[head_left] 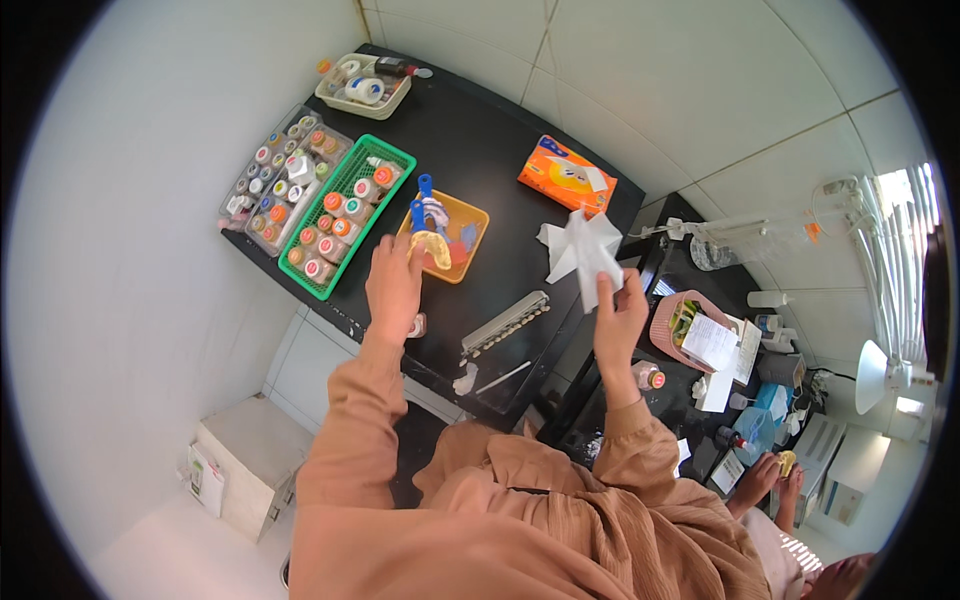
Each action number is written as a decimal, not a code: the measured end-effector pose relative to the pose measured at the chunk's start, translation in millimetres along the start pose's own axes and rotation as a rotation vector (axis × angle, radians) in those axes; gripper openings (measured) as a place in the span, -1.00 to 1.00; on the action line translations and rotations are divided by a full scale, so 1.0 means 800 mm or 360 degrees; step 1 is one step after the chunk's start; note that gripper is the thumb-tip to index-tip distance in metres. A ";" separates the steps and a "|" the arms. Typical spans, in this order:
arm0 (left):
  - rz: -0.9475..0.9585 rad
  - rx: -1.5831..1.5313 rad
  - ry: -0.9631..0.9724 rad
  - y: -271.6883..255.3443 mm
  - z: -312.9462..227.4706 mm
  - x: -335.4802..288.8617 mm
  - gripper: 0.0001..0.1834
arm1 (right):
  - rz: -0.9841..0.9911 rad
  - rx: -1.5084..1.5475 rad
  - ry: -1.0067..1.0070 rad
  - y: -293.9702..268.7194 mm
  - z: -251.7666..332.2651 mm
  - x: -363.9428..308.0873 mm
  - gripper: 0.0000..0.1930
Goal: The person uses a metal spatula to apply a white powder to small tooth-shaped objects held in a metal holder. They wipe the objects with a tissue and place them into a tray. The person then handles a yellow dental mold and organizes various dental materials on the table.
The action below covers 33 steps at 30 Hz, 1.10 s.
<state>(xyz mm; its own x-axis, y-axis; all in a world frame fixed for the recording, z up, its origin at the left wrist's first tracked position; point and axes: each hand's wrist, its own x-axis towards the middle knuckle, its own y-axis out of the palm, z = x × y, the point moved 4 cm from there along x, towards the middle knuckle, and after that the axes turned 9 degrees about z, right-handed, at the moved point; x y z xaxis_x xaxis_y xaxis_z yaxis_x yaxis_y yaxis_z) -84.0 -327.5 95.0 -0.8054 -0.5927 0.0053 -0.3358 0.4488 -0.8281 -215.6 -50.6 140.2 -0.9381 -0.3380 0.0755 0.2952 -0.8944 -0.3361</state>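
Observation:
My left hand (395,285) reaches over the near left edge of a yellow tray (482,222), its fingers gripping one end of a pale yellow dental cast (434,248). The cast is horseshoe-shaped; whether it rests on the tray or is lifted I cannot tell. Beside it in the tray are a blue-handled item (418,212) and some red and bluish pieces. To the right, my right hand (620,315) pinches a crumpled white tissue (585,245) that hangs just in front of an orange tissue pack (567,177).
A green basket (290,258) of small bottles stands left of the tray, beside clear boxes of jars (262,155). A strip with a row of small teeth (505,325) and a thin white stick (503,377) lie near the front edge. At right, another person's hands (765,478) hold a yellowish cast.

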 end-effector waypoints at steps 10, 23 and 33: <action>0.0259 0.0223 0.0165 0.079 0.018 0.051 -0.71 | 0.0283 -0.0070 -0.0193 0.081 0.034 0.037 -0.85; -0.0169 -0.0252 0.2153 -0.369 -0.240 -0.139 -0.66 | 0.0504 -0.0670 -0.1072 0.204 0.005 0.068 -0.72; 0.0164 -0.0072 0.2475 -0.361 -0.274 -0.203 -0.62 | 0.0503 -0.0756 -0.0991 0.181 -0.002 0.064 -0.73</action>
<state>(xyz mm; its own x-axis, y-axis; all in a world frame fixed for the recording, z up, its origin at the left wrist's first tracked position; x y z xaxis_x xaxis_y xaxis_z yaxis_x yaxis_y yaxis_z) 36.7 -213.7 456.0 -0.5107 0.6777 0.5291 -0.2401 0.4785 -0.8446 -221.2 -197.3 93.6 -0.5118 -0.7761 0.3684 0.2890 -0.5594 -0.7769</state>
